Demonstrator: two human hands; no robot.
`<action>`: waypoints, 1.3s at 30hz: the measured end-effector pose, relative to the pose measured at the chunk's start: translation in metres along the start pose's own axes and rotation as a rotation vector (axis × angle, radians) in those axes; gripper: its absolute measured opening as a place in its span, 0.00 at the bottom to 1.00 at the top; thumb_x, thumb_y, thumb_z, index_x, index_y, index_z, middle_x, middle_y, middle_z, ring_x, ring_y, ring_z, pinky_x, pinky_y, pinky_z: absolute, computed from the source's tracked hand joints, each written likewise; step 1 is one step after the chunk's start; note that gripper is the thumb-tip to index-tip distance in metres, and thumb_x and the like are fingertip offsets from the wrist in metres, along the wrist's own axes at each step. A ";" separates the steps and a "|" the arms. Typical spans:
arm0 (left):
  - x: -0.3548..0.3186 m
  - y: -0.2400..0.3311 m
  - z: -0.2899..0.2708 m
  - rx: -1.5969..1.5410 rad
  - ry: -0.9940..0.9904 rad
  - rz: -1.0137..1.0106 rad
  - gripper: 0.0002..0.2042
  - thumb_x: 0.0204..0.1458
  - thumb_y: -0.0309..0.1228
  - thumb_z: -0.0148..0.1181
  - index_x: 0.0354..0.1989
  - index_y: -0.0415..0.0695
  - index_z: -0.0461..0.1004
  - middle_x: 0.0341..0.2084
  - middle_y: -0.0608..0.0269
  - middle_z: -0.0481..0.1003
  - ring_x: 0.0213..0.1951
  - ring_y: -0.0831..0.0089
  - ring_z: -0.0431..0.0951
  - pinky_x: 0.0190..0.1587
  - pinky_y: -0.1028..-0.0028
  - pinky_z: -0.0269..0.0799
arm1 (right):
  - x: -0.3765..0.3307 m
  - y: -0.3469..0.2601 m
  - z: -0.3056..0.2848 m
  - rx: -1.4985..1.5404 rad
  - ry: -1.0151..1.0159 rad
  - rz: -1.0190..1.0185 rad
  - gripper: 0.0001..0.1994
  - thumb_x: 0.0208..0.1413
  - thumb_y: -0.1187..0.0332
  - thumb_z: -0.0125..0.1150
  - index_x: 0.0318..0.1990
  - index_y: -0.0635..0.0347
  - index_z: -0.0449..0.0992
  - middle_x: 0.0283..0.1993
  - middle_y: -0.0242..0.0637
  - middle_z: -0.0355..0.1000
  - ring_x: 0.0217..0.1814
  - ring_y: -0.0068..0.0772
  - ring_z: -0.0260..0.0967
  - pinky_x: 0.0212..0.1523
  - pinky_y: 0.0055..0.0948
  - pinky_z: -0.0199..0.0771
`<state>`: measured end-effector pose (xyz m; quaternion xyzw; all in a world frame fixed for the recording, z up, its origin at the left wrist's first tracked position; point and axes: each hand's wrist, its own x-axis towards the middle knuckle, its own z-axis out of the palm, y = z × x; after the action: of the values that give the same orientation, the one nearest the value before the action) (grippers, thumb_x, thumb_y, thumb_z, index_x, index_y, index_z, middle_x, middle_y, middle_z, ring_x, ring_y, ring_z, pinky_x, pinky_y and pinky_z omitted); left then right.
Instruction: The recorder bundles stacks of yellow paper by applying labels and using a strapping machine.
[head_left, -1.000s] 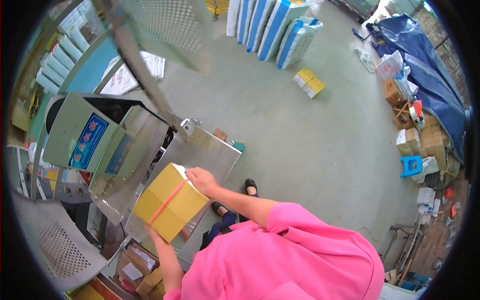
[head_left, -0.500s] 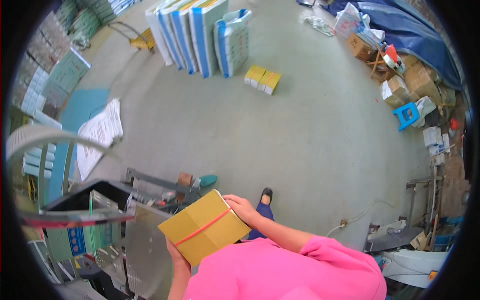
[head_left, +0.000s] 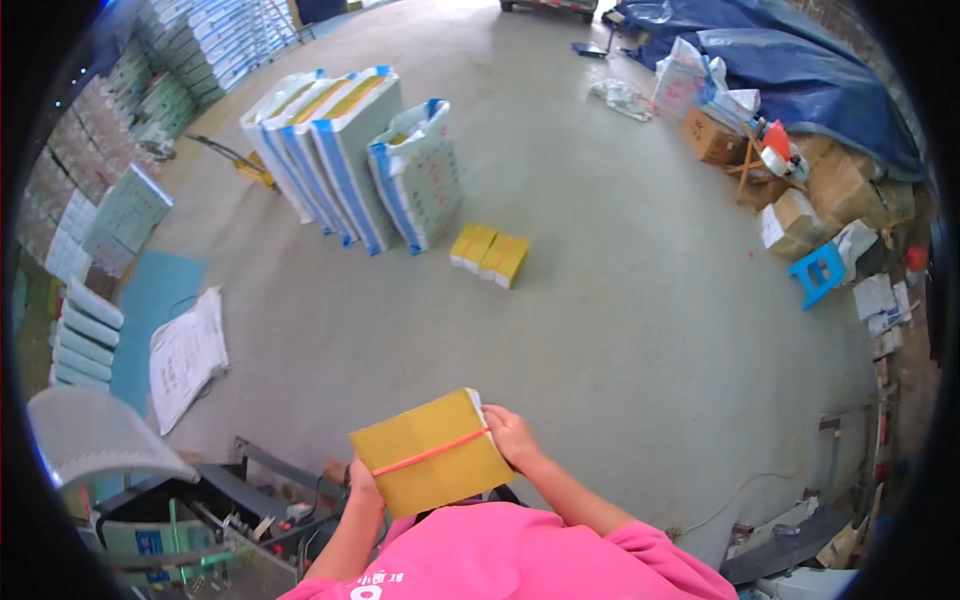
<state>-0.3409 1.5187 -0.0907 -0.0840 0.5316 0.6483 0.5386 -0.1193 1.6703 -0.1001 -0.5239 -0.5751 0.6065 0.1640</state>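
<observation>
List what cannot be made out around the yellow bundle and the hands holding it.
Head view only:
- Underside of the yellow bundle: faces away from the camera.
- Left hand fingers: behind the bundle.
- Right hand palm: pressed against the bundle's edge.
- Strapping machine: cut off by the dark rim.

Single head view — looks steeply down, hands near, wide warehouse floor (head_left: 640,300) beyond.

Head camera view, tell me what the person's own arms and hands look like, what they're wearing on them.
Both hands, the left hand and the right hand, are bare, with no gloves. No rings or watch show. The forearms are uncovered; short bright pink sleeves of a pink top end near the elbows. Small white markings sit on the top's front.
</observation>
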 end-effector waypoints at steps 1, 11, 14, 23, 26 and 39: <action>0.027 0.002 0.012 -0.078 -0.044 -0.045 0.23 0.63 0.47 0.39 0.53 0.41 0.70 0.48 0.59 0.74 0.47 0.63 0.76 0.49 0.64 0.75 | 0.024 -0.002 -0.007 -0.013 0.013 0.011 0.20 0.64 0.60 0.46 0.57 0.63 0.71 0.52 0.45 0.74 0.55 0.36 0.70 0.55 0.31 0.67; 0.283 0.052 0.223 -0.013 -0.058 -0.161 0.25 0.63 0.51 0.38 0.51 0.42 0.70 0.46 0.58 0.75 0.48 0.61 0.76 0.52 0.60 0.72 | 0.308 -0.035 -0.115 0.101 0.177 0.027 0.20 0.65 0.59 0.45 0.56 0.64 0.72 0.54 0.49 0.72 0.58 0.45 0.67 0.60 0.35 0.63; 0.342 0.047 0.289 0.002 0.017 -0.224 0.25 0.62 0.52 0.40 0.51 0.43 0.70 0.47 0.59 0.74 0.48 0.63 0.76 0.52 0.61 0.72 | 0.385 -0.021 -0.166 0.033 0.164 0.061 0.20 0.65 0.60 0.46 0.56 0.64 0.72 0.53 0.47 0.73 0.57 0.40 0.68 0.60 0.33 0.64; 0.518 -0.068 0.349 -0.247 0.147 -0.482 0.26 0.64 0.54 0.35 0.54 0.45 0.69 0.51 0.61 0.72 0.54 0.64 0.72 0.56 0.62 0.69 | 0.571 0.013 -0.254 0.170 -0.035 0.515 0.21 0.66 0.60 0.47 0.58 0.66 0.70 0.54 0.37 0.72 0.56 0.29 0.68 0.56 0.27 0.65; 0.582 -0.132 0.363 -0.340 0.224 -0.485 0.27 0.64 0.54 0.35 0.55 0.45 0.68 0.53 0.61 0.71 0.56 0.64 0.70 0.58 0.63 0.66 | 0.650 0.064 -0.282 0.036 -0.123 0.582 0.21 0.65 0.58 0.46 0.58 0.63 0.70 0.56 0.38 0.72 0.57 0.30 0.67 0.58 0.28 0.64; 0.822 -0.377 0.390 -0.620 0.453 -0.421 0.24 0.62 0.52 0.42 0.54 0.46 0.68 0.54 0.63 0.71 0.55 0.65 0.71 0.57 0.62 0.67 | 0.904 0.287 -0.331 -0.204 -0.322 0.667 0.26 0.64 0.51 0.41 0.61 0.59 0.68 0.59 0.41 0.69 0.61 0.35 0.64 0.60 0.33 0.62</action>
<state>-0.1964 2.2685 -0.7125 -0.4883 0.3878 0.6185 0.4781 -0.0897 2.4875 -0.6845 -0.5940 -0.4486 0.6408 -0.1877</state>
